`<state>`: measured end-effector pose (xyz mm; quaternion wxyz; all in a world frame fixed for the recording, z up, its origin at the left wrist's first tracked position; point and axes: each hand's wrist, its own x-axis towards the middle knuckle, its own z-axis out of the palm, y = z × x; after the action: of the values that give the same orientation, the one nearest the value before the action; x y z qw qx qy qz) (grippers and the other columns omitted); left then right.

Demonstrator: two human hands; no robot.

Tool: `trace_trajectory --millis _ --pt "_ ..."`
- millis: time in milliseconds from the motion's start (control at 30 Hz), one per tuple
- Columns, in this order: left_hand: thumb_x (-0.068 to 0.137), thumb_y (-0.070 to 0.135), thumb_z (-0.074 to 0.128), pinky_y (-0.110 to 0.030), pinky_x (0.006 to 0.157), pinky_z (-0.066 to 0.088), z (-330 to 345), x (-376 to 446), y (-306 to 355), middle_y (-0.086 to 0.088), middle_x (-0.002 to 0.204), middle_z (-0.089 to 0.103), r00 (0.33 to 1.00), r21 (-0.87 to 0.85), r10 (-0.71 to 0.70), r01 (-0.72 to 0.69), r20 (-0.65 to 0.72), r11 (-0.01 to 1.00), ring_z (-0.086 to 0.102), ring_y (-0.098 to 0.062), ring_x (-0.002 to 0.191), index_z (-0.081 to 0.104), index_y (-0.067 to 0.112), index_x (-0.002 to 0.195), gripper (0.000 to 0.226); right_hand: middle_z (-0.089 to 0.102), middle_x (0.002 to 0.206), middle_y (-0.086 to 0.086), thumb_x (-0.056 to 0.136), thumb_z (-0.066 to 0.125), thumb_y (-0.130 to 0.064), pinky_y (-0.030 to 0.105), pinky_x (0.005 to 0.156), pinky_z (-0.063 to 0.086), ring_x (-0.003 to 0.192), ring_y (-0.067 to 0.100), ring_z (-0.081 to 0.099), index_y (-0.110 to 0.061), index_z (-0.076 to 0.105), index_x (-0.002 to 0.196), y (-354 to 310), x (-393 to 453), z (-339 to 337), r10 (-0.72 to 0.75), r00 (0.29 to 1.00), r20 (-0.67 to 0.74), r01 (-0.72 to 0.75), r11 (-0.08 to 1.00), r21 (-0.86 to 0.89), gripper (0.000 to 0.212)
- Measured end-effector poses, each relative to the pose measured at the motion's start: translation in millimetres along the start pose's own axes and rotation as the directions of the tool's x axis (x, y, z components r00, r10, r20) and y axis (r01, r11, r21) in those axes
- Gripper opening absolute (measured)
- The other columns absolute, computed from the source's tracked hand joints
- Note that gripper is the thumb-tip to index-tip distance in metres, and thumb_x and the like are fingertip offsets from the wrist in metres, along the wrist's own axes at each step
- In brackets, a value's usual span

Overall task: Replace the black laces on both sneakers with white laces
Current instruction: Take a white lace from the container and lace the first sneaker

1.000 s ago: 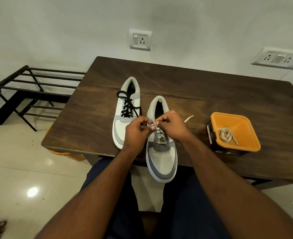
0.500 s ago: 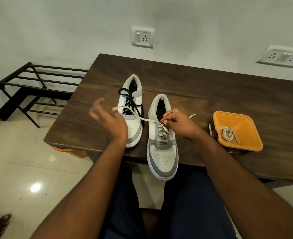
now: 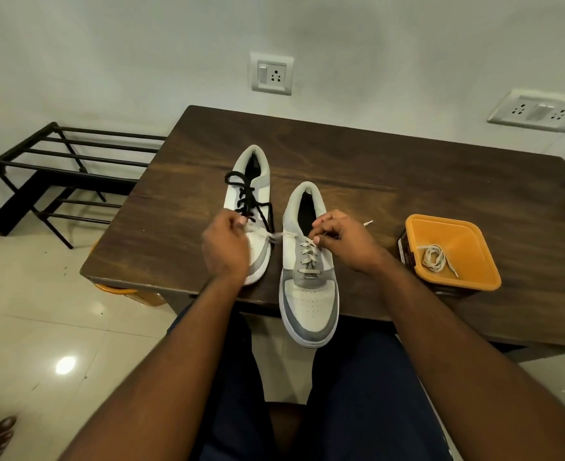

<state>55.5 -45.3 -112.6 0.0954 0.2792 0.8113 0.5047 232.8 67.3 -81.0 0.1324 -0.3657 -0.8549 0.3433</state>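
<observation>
On the dark wooden table [image 3: 407,181], two sneakers lie side by side, toes toward the person. The right sneaker [image 3: 309,287] overhangs the near edge and carries a white lace [image 3: 308,257] through its lower eyelets; the upper eyelets look unthreaded.

Left hand [image 3: 226,249]: fingers curled, pinching one end of the white lace, which runs from the hand across to the right sneaker. The stretch near the hand is blurred. Right hand [image 3: 341,241]: fingertips pinched on the lace at the tongue, just above the last crossing. The other lace tip [image 3: 368,223] lies on the table beyond this hand.

Change: a second ago both hands were bunched together over the eyelets. Half a second ago the left hand had swung well out to the left with the lace drawn long. Now it is closer in, over the toe of the left sneaker [image 3: 251,207], lace span shorter. Reading: one crossing has been pulled through and slack taken up; the next eyelet probably follows.

Left sneaker keeps its black lace [image 3: 248,197], fully threaded, untouched. A second white lace [image 3: 435,259] sits coiled in the orange tub [image 3: 484,284] at right, well apart from the shoes.

Progress estimate: first shoe roughly half laced; second not begun.
</observation>
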Motion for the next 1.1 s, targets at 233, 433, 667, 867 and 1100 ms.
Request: trace_trajectory --millis 233,433,667,867,1100 --pt "0.096 0.043 0.055 -0.044 0.061 0.059 8 -37 12 -0.002 0.071 0.067 0.959 -0.095 -0.082 0.111 0.270 0.989 0.066 -0.022 0.063 0.064 0.015 0.084 0.032 0.061 0.092 -0.005 0.095 0.058 -0.016 0.018 0.062 0.051 0.072 0.005 0.057 -0.015 0.064 0.104 -1 -18 19 0.498 0.783 -0.373 -0.181 0.757 0.628 0.011" --pt "0.088 0.036 0.071 -0.015 0.036 0.034 33 -43 40 -0.003 0.062 0.057 0.767 -0.417 -0.521 0.641 0.374 0.644 0.043 -0.012 0.042 0.062 0.006 0.077 0.033 0.051 0.060 -0.001 0.088 0.064 -0.043 0.021 0.043 0.031 0.046 0.010 0.039 -0.016 0.059 0.076 -15 -10 28 0.713 0.700 0.039 -0.468 0.417 0.779 0.030" --pt "0.079 0.028 0.081 -0.015 0.036 0.033 42 -40 50 -0.002 0.066 0.058 0.672 -0.512 -0.604 0.732 0.429 0.450 0.037 -0.011 0.045 0.059 0.012 0.074 0.028 0.050 0.063 0.000 0.095 0.059 -0.014 0.014 0.036 0.032 0.047 0.008 0.036 -0.012 0.057 0.081 -25 -1 34 0.741 0.670 0.041 -0.367 0.283 0.886 0.014" --pt "0.087 0.009 0.071 -0.012 0.036 0.033 43 -37 54 -0.007 0.069 0.057 0.688 -0.446 -0.569 0.725 0.451 0.524 0.039 -0.007 0.038 0.060 0.008 0.076 0.017 0.058 0.067 -0.002 0.098 0.052 -0.014 0.019 0.047 0.043 0.052 0.005 0.049 -0.015 0.061 0.083 -23 -9 47 0.723 0.688 -0.059 -0.274 0.334 0.902 0.017" --pt "0.100 0.010 0.050 -0.020 0.053 0.041 48 -48 42 -0.002 0.093 0.070 0.705 -0.707 -0.579 0.647 0.411 0.286 0.057 -0.008 0.067 0.061 0.015 0.099 0.012 0.068 0.093 0.001 0.101 0.046 -0.014 0.019 0.052 0.033 0.070 0.007 0.060 -0.016 0.058 0.099 -15 -14 45 0.800 0.600 -0.009 -0.084 0.074 0.994 0.012"
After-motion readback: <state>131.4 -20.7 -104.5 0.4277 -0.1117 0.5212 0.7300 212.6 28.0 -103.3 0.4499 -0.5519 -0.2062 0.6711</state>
